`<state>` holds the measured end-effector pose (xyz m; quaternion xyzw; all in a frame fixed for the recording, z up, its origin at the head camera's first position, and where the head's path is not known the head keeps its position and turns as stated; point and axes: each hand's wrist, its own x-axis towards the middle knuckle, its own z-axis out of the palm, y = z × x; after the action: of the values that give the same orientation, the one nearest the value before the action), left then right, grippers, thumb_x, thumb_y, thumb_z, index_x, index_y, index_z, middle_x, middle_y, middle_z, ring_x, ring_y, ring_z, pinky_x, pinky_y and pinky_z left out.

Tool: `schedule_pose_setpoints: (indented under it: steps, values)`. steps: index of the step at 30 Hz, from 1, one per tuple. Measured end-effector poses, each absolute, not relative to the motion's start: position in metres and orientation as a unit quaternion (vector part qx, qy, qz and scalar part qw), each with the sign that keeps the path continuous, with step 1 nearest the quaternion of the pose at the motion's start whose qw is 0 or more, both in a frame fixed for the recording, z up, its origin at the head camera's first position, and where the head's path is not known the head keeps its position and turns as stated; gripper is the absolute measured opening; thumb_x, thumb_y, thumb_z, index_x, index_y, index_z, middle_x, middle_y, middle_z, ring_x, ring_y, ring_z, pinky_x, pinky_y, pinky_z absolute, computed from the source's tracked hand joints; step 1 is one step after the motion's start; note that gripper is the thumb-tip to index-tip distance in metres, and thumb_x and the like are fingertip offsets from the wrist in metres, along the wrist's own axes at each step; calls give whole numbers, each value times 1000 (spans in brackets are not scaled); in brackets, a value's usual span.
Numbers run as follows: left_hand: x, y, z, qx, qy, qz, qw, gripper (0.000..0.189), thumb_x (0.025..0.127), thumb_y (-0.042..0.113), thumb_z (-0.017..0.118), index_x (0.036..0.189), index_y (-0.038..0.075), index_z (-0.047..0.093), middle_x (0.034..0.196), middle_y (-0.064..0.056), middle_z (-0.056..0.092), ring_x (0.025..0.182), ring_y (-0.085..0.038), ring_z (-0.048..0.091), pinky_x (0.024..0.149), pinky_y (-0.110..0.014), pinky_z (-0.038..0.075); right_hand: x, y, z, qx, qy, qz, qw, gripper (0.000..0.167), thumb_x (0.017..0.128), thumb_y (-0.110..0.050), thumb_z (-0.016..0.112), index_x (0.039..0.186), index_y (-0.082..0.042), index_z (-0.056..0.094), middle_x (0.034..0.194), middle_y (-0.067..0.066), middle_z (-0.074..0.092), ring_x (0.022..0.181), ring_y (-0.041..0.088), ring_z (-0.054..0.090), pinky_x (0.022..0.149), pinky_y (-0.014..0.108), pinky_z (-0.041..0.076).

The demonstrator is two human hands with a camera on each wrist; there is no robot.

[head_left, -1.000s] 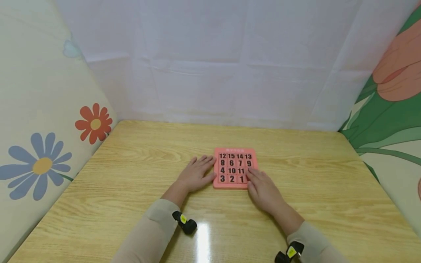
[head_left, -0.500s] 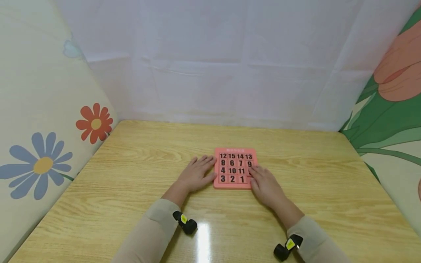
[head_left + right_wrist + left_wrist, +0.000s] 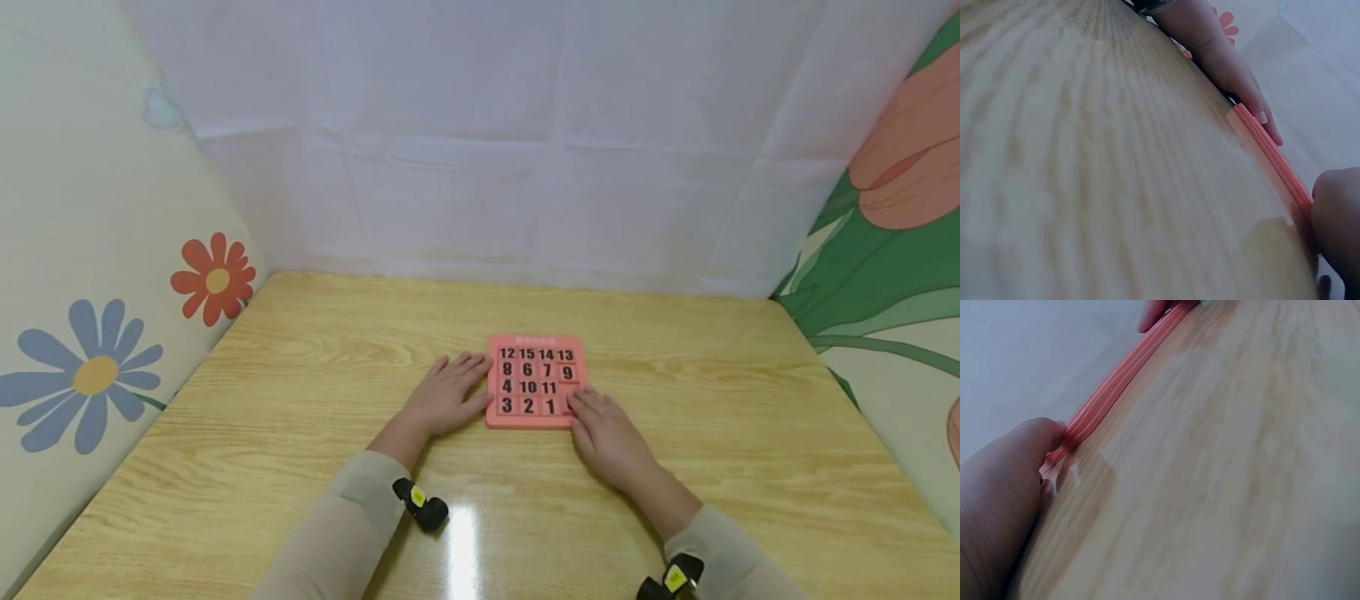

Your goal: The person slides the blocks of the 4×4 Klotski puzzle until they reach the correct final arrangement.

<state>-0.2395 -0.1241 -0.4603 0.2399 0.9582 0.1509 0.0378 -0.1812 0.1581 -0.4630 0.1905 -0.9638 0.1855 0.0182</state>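
Note:
A pink number slide puzzle (image 3: 536, 424) lies flat on the table, its tiles bearing black numbers. My left hand (image 3: 447, 397) rests flat beside it, with fingertips and thumb touching the left edge. My right hand (image 3: 613, 439) reaches in from the right, and its straight fingertips press on the bottom-right corner, covering the tile there. The tile marked 9 (image 3: 567, 373) sits slightly lower than the 7 beside it, with a blank pink space below it. In the left wrist view the left thumb (image 3: 1047, 434) meets the puzzle's side wall (image 3: 1116, 384).
The wood-grain table (image 3: 315, 333) stretches around the puzzle, with a bright reflection near the front. A white cloth (image 3: 450, 208) hangs behind it. Flower-printed panels stand at the left (image 3: 90, 208) and right (image 3: 900, 275). Each sleeve carries a black wrist camera (image 3: 423, 507).
My right fingertips have slid from the third row down to the bottom-right corner, uncovering a blank space under the 9. The 9 tile sits slightly lower. My left hand has stayed still.

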Motion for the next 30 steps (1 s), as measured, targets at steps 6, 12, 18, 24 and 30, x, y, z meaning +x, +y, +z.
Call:
schedule_pose_setpoints:
  steps: [6,12,18,24,30]
  values:
    - [-240,-125,-461,240,959,148,36,66,101,49,41,155,13,29,162,-7,27,152,-29,20,126,-51,10,-178,160,-465,201,-962,184,31,46,102,-25,46,142,-2,50,152,15,44,144,34,37,122,50,25]
    - [-241,-125,-462,240,959,146,37,67,101,49,41,156,13,28,162,-6,27,152,-29,19,126,-51,10,-177,161,-466,203,-961,185,29,45,102,-24,46,142,-2,50,151,16,45,143,35,37,122,51,25]
    - [-241,-124,-462,240,960,142,38,67,101,50,41,156,13,28,162,-6,27,152,-29,19,126,-51,10,-181,161,-464,192,-962,193,26,46,103,-25,44,143,-2,49,152,16,44,144,35,37,122,52,24]
    - [-240,-124,-462,240,959,146,37,66,101,49,41,155,13,28,162,-7,27,152,-29,19,125,-51,10,-196,159,-463,181,-961,206,24,47,104,-25,41,144,-2,47,153,17,42,144,35,36,122,51,23]
    - [-241,-125,-463,240,960,141,34,67,101,50,40,156,15,28,162,-5,26,152,-28,19,126,-50,10,-212,155,-461,179,-959,216,28,47,104,-24,40,144,-1,46,153,17,41,145,36,34,123,51,22]
